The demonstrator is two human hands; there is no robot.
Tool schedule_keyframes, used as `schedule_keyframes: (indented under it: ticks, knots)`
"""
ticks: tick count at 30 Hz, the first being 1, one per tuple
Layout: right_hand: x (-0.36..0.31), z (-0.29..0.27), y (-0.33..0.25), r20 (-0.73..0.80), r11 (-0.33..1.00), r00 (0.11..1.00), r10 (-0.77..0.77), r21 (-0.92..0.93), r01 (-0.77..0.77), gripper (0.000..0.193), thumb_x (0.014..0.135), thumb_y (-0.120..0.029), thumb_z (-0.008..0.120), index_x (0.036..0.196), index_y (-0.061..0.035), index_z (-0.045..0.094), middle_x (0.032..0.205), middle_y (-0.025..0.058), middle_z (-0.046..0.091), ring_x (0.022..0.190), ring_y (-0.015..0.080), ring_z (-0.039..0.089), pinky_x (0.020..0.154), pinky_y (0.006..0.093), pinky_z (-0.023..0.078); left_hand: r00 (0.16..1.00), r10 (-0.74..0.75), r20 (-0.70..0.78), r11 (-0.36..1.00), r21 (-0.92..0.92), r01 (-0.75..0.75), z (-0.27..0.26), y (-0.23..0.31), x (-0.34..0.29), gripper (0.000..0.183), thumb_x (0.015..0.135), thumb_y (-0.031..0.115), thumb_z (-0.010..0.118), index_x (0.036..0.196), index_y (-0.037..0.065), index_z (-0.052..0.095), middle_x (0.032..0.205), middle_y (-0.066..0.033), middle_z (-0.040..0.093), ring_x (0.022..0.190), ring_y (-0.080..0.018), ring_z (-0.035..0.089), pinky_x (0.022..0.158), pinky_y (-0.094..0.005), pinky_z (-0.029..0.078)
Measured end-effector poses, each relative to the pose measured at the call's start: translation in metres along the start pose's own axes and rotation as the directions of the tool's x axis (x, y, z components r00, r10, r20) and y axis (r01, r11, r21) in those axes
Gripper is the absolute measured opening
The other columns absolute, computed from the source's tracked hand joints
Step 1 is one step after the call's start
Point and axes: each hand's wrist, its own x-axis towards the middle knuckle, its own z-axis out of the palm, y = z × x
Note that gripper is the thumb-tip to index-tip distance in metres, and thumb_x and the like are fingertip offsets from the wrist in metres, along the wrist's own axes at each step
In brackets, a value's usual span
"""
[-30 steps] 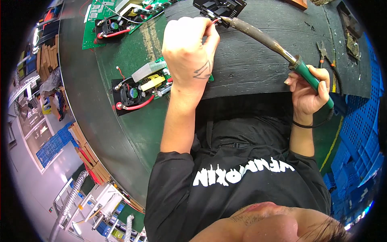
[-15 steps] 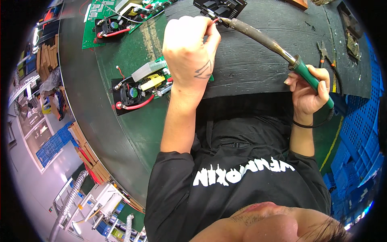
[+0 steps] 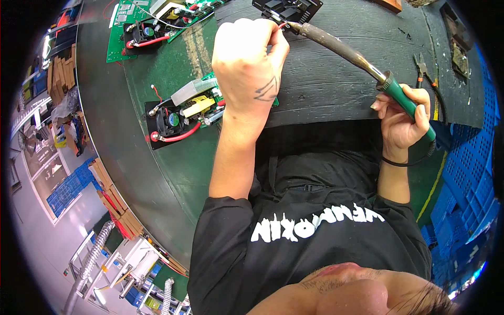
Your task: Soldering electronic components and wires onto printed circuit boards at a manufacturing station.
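Observation:
My right hand [image 3: 401, 116] is wrapped round the green handle of a soldering iron [image 3: 344, 54]. The iron's tip meets a black panel part [image 3: 287, 10] at the far edge of the view. My left hand [image 3: 247, 68] is closed in a pinch beside that tip. Between its thumb and finger shows a short red wire [image 3: 282, 25], reaching to the black part. Left of my wrist lies a circuit board assembly [image 3: 199, 105] with a yellow transformer, a fan and a thick red cable; my hand hides its far end.
More green circuit boards with a fan [image 3: 144, 34] lie at the far left. Pliers with orange and black handles [image 3: 420, 68] rest on the black board [image 3: 336, 89] at right. Blue plastic crates [image 3: 467, 168] stand beyond the bench's right side.
My left hand has shifted very slightly. The soldering iron and my right hand stay practically where they were.

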Motion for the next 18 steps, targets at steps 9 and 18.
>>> schedule_keyframes:
  ticks: [9,18]
  knots:
    - [-0.0006,-0.0005,-0.0006,-0.012,1.000,1.000,0.013,-0.017,-0.014,0.045,0.103,-0.033,0.045,0.121,0.0049,0.062,0.095,0.0335,0.073,0.066,0.0363,0.072,0.056,0.0359,0.056,1.000,-0.003,0.012,1.000,0.002,0.003,-0.0010,0.0006,0.0011,0.013,0.078,0.006,0.079,0.083,0.007,0.067,0.074,-0.0080,0.060,0.074,-0.0290,0.057,0.069,-0.0396,0.047]
    - [-0.0003,-0.0008,0.0008,-0.005,1.000,1.000,-0.001,-0.011,0.001,0.044,0.103,-0.031,0.045,0.121,0.0051,0.062,0.094,0.0343,0.073,0.065,0.0360,0.071,0.055,0.0354,0.055,1.000,-0.003,0.020,1.000,0.019,0.002,-0.0015,0.0016,0.0017,0.013,0.078,0.006,0.079,0.082,0.007,0.066,0.074,-0.0079,0.059,0.074,-0.0291,0.056,0.069,-0.0399,0.047]
